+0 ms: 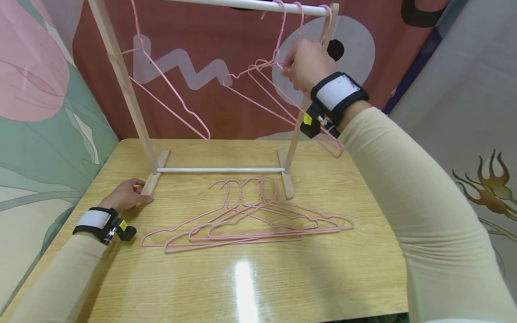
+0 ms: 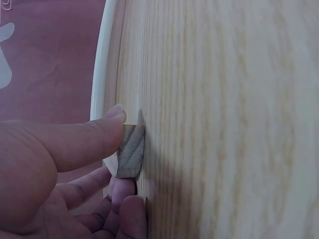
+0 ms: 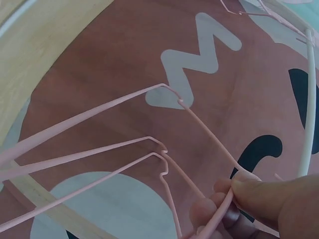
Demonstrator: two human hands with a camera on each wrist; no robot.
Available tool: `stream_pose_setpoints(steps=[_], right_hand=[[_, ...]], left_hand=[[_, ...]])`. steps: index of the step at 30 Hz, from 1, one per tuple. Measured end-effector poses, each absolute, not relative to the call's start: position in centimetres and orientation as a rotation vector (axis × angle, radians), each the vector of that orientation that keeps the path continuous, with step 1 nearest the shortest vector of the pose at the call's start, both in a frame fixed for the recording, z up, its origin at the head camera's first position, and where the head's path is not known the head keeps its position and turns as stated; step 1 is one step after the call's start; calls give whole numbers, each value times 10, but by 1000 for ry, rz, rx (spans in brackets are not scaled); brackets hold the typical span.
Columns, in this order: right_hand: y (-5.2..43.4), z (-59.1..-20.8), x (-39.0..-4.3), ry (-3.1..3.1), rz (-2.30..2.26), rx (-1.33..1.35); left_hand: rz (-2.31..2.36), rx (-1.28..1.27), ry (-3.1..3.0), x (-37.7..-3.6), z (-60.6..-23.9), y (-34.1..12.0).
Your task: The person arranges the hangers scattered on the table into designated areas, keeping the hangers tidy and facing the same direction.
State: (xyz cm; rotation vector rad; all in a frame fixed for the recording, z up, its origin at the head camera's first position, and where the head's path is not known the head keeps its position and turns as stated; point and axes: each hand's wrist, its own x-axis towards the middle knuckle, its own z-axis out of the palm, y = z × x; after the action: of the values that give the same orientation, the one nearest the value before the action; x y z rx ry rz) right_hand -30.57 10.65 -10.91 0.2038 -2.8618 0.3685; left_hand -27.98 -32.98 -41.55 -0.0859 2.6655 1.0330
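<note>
A wooden clothes rack (image 1: 121,76) with a white top rail (image 1: 250,4) stands at the back of the table. Three pink wire hangers (image 1: 262,89) hang near the rail's right end, and another pink hanger (image 1: 173,98) hangs toward the left. My right hand (image 1: 288,67) is raised and pinches one hanger by its neck; in the right wrist view my right hand (image 3: 232,196) has thumb and fingers closed on the pink wire (image 3: 219,219). My left hand (image 1: 137,190) grips the rack's left wooden foot (image 1: 155,175); my left hand (image 2: 122,154) shows thumb and fingers clamped on the foot (image 2: 130,152).
Several loose pink hangers (image 1: 246,220) lie overlapped in the middle of the wooden table (image 1: 258,278), in front of the rack's white lower bar (image 1: 220,170). Patterned cloth hangs behind and to the left. The table's edge runs close on the right.
</note>
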Motion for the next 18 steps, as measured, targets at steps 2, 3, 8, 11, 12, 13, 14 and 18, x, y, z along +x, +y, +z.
stream_pose_setpoints(steps=[2,3,8,11,12,13,14,18], right_hand=[[106,-110,-306,-2866,366,204],[106,-110,-306,-2869,364,203],[105,-108,-306,-2885,355,195],[105,-108,-305,-2891,352,199],[105,-108,-305,-2892,352,202],[105,-108,-304,-2893,358,204],[105,-108,-304,-2895,362,205],[105,-109,-303,-2897,368,197]], left_hand=[[1033,-80,2668,-279,-416,-331],[1031,-77,2669,-279,-416,-331],[1032,-82,2662,-280,-418,-333],[1038,-88,2657,-281,-418,-333],[1039,-88,2657,-281,-419,-334],[1041,-94,2653,-281,-419,-333],[1043,-97,2651,-281,-419,-333],[1049,-105,2643,-282,-420,-332]])
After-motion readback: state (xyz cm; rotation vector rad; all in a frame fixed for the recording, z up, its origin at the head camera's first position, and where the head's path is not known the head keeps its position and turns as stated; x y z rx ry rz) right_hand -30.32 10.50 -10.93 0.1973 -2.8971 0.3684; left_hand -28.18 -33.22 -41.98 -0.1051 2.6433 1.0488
